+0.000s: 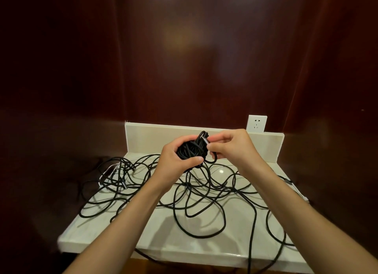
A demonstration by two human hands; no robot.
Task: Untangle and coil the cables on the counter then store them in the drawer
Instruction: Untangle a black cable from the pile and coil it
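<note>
A tight bundle of black cable (191,149) is held up above the back of the pale counter (114,233). My left hand (176,161) grips the bundle from the left with the thumb across its front. My right hand (229,147) pinches the cable's metal plug end (205,140) at the top of the bundle. Below the hands, long black cables (204,200) lie in loose tangled loops over most of the counter, and some hang over its front and right edges. A knot of black and white cables (116,177) sits at the left side.
A low pale backsplash (155,136) runs along the back of the counter. A white wall socket (256,123) sits above it at the right. Dark red-brown panels enclose the counter at the back and both sides. No drawer is in view.
</note>
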